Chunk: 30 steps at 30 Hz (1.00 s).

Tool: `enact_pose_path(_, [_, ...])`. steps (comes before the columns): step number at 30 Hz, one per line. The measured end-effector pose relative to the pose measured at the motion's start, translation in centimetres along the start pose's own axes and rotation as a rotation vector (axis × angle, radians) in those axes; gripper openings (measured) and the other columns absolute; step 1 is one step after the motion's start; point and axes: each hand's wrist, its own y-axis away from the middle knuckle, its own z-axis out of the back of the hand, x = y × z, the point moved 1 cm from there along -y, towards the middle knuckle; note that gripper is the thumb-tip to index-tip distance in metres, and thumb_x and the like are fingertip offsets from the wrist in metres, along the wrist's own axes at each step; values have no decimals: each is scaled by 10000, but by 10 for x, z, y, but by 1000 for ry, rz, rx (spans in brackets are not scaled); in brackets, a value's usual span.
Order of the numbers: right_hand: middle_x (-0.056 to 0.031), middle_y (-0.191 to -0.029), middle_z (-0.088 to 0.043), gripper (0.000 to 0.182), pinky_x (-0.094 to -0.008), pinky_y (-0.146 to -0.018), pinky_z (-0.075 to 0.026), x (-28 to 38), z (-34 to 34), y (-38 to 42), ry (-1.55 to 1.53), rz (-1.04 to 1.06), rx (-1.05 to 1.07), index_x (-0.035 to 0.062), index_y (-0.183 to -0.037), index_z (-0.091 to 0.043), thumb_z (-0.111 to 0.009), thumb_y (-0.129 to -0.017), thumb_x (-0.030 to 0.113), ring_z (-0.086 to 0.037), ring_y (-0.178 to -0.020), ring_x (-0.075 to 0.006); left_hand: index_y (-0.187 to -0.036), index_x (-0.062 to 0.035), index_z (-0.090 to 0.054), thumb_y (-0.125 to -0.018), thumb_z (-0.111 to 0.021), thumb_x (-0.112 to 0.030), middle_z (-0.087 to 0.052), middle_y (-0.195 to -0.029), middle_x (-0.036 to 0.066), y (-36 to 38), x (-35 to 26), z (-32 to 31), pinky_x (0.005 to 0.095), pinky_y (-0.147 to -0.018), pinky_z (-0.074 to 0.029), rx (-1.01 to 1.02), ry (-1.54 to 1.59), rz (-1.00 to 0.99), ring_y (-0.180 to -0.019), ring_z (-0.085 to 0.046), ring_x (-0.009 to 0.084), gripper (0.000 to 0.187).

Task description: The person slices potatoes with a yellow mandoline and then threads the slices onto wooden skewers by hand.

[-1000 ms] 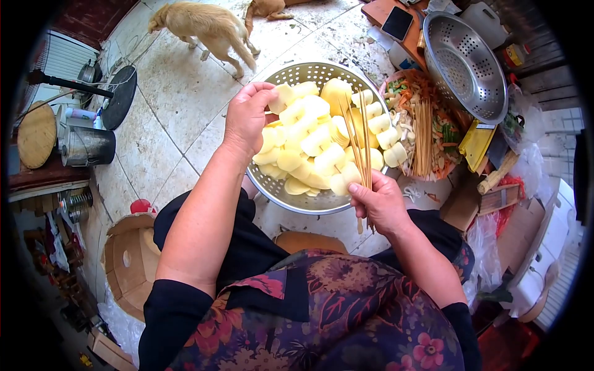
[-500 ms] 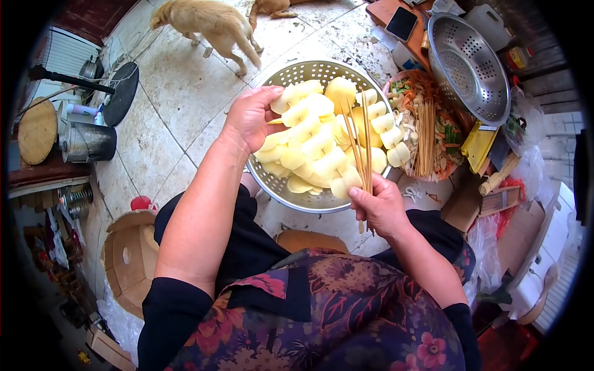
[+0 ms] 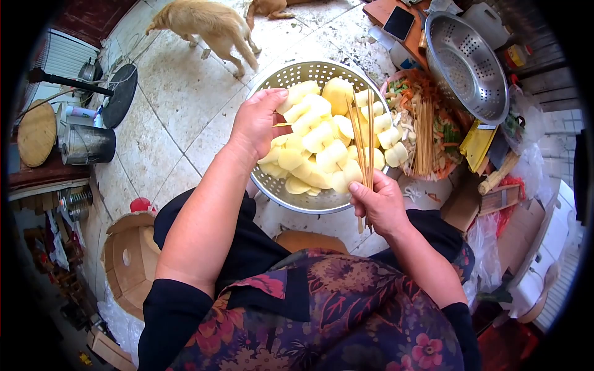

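A metal colander (image 3: 281,193) full of thin yellow potato slices (image 3: 303,170) stands between my knees. My left hand (image 3: 258,120) is closed at its left side, with thumb and fingers pinching potato slices; a short stick end pokes out by the fingers. My right hand (image 3: 378,203) grips several thin bamboo skewers (image 3: 370,148) over the colander's right front, thumb against a slice. From there a diagonal row of potato slices (image 3: 333,156) runs toward my left hand. Another skewered row of slices (image 3: 388,137) rests along the right rim. A whole peeled potato (image 3: 338,94) sits at the back.
Right of the colander, a tray of cut vegetables (image 3: 448,105) carries a bundle of skewers (image 3: 423,139). An upright second colander (image 3: 467,68) leans beside it. A phone (image 3: 399,23) lies behind. A dog (image 3: 204,25) stands on the tiles; a cardboard box (image 3: 130,260) is at left.
My left hand has shifted slightly to the right, and the slices by it have moved. My right hand stays almost in place with the skewers. The dog has moved a little left.
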Motion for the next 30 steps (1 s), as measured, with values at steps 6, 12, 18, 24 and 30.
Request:
enact_pose_path(6, [3, -682, -549, 162, -189, -471, -410, 5, -2, 0, -38, 14, -48, 43, -989, -575, -608, -878, 156, -476, -501, -54, -1128, -70, -516, -881, -606, -244, -604, -1053, 82, 7, 13, -13, 355, -737, -535, 180, 58, 136, -897, -622, 201, 315])
enact_pose_path(12, [-8, -695, -564, 179, -191, -475, -412, 3, -2, -3, -60, -18, -48, 44, -1011, -569, -609, -880, 159, -482, -504, -56, -1178, -66, -507, -892, -585, -244, -612, -1063, 76, 24, 17, -28, 327, -707, -542, 152, 178, 124, -884, -633, 189, 345])
enact_pose_path(18, [-22, -683, -580, 189, -190, -449, -421, -2, -4, -6, -66, -33, -37, 40, -1013, -571, -624, -867, 147, -504, -479, -79, -1176, -25, -506, -893, -563, -232, -612, -1060, 102, 31, 14, -35, 316, -684, -556, 86, 167, 48, -878, -649, 196, 355])
enact_pose_path(24, [-26, -689, -582, 180, -187, -451, -420, -1, -6, -4, -76, -39, -26, 40, -1004, -570, -623, -866, 142, -503, -479, -79, -1135, 4, -531, -877, -562, -206, -632, -1001, 110, 26, 23, -32, 292, -637, -562, 131, 116, 54, -800, -663, 190, 334])
enact_pose_path(30, [-30, -689, -583, 185, -187, -451, -418, -1, -4, -7, -79, 6, -26, 34, -1009, -570, -621, -866, 141, -505, -486, -77, -1129, -15, -536, -870, -570, -163, -631, -1009, 97, 26, 22, -33, 288, -646, -562, 147, 124, 20, -830, -657, 183, 301])
